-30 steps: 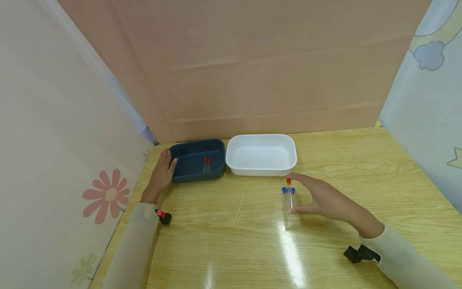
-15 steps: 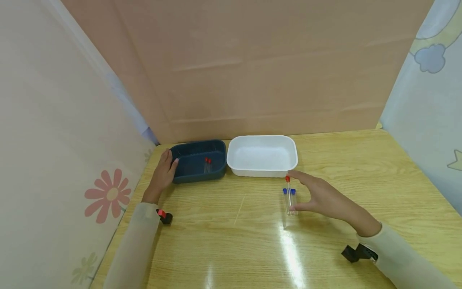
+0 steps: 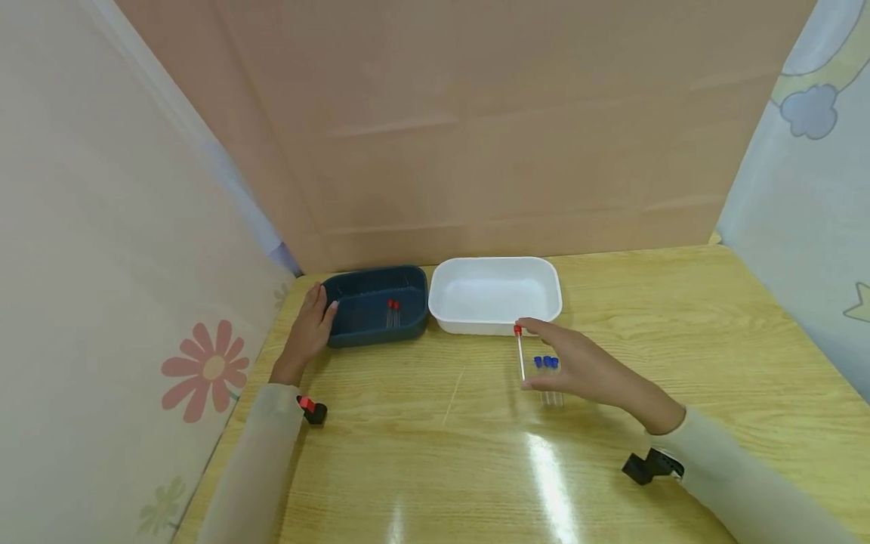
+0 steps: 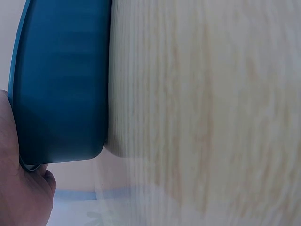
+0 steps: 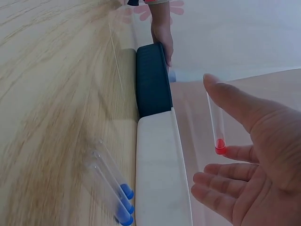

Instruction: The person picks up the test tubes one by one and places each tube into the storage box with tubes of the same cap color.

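Note:
My right hand (image 3: pixel 591 370) pinches a clear test tube with a red cap (image 3: pixel 521 360) end to end, thumb at the bottom and a fingertip at the cap. It is off the table, in front of the white tray (image 3: pixel 469 328). Below and beside that hand lie three blue-capped test tubes (image 5: pixel 111 181), side by side on the table. My left hand (image 3: pixel 307 334) grips the left end of the dark blue tray (image 3: pixel 374 339), thumb over the rim, as the left wrist view also shows. Inside this tray lie two red-capped test tubes (image 3: pixel 393 311).
The two trays stand side by side near the back of the wooden table (image 3: pixel 421 468). A brown panel (image 3: pixel 476 151) rises behind them. Patterned sheets (image 3: pixel 81 227) hang at the left and right.
The right hand has lifted the red-capped test tube off the blue-capped ones and carried it left. The blue-capped tubes are now uncovered. The left hand stays on the dark tray.

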A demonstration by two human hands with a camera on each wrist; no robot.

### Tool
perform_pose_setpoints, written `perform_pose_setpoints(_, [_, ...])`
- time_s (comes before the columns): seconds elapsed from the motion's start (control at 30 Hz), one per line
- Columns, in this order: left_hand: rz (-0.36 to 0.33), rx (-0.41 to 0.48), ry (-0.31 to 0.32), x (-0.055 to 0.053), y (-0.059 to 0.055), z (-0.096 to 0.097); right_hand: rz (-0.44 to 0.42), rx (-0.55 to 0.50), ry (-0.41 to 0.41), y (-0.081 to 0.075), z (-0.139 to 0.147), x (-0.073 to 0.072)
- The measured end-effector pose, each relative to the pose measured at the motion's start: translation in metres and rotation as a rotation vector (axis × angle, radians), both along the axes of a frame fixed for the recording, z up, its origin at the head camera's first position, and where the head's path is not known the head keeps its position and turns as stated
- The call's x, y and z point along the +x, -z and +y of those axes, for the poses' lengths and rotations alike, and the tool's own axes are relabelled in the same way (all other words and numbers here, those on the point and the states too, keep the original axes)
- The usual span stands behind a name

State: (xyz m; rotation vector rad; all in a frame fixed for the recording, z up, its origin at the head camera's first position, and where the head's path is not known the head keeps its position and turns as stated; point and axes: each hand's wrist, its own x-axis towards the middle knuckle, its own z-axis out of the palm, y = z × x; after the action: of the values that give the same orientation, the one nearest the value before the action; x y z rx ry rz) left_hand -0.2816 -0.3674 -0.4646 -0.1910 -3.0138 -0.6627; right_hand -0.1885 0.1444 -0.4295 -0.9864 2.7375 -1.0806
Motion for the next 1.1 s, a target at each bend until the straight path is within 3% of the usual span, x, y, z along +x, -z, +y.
perform_pose_setpoints(1.1, [0.009,-0.003,-0.022,-0.002,0.003,0.000,-0.014,-0.047,-0.060,0.015,-0.049,-0.016])
